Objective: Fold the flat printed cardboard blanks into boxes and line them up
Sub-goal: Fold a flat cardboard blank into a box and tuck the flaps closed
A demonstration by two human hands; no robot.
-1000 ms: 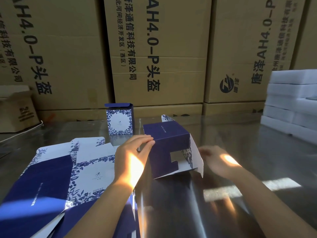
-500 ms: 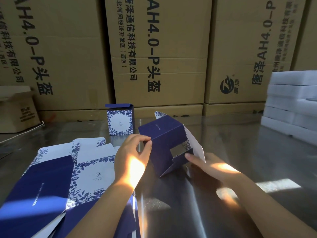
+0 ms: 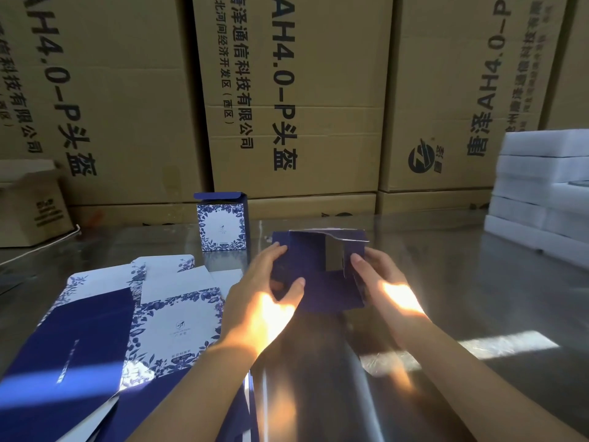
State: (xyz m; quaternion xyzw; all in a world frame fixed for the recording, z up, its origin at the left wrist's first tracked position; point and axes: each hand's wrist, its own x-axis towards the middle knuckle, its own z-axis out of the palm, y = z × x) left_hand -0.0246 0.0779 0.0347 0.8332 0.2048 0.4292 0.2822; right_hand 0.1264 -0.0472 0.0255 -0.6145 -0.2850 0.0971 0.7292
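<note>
Navy half-folded box (image 3: pixel 318 290) gripped by left hand (image 3: pixel 264 301) and right hand (image 3: pixel 384 283), finished box (image 3: pixel 222 224) stood at eleven o'clock, blanks (image 3: pixel 178 323) at nine.

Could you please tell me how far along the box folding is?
Done: one folded blue-and-white floral cardboard box stands at the back of the shiny metal table. In hand: the left hand and right hand grip a half-formed navy cardboard box, its end flaps not yet closed. To do: a pile of flat printed cardboard blanks beside the left arm.
</note>
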